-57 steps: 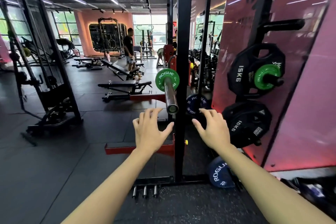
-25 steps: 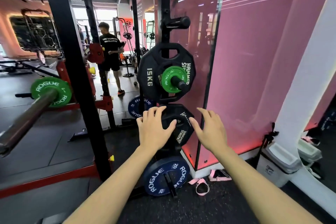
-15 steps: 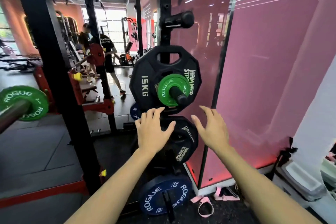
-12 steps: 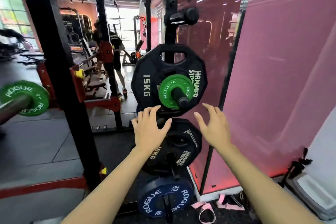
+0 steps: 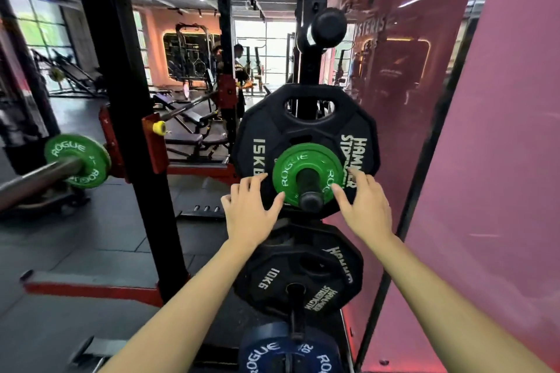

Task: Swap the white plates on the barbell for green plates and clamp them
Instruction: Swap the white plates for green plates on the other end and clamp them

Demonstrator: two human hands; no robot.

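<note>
Both arms reach forward toward the plate storage post (image 5: pixel 309 48), a black upright beside the pink wall panel (image 5: pixel 500 160). On its middle peg (image 5: pixel 309 191) sits a small green Rogue plate (image 5: pixel 307 175), flat against a black 15 kg Hammer Strength plate (image 5: pixel 306 142) behind it. The left hand (image 5: pixel 248 212) is spread with straight fingers, its thumb tip at the green plate's lower left edge and its fingertips over the black plate's face; it grips nothing. The right hand (image 5: pixel 366 209) is likewise spread, its thumb reaching the green plate's lower right rim and its fingers lying over the Hammer Strength lettering, with nothing held. Whether the fingers actually press on the plates I cannot tell.

Below hangs a black 10 kg plate (image 5: pixel 300 272), and under that a blue Rogue plate (image 5: pixel 288 351) at the bottom edge of the view.

Off to the left, the barbell (image 5: pixel 36 179) rests in the squat rack (image 5: pixel 121 100), and a second green Rogue plate (image 5: pixel 77 160) is on its sleeve, close to the red rack bracket (image 5: pixel 110 142). Farther back, two people stand among benches (image 5: pixel 194 130) on the dark rubber floor (image 5: pixel 75 251).
</note>
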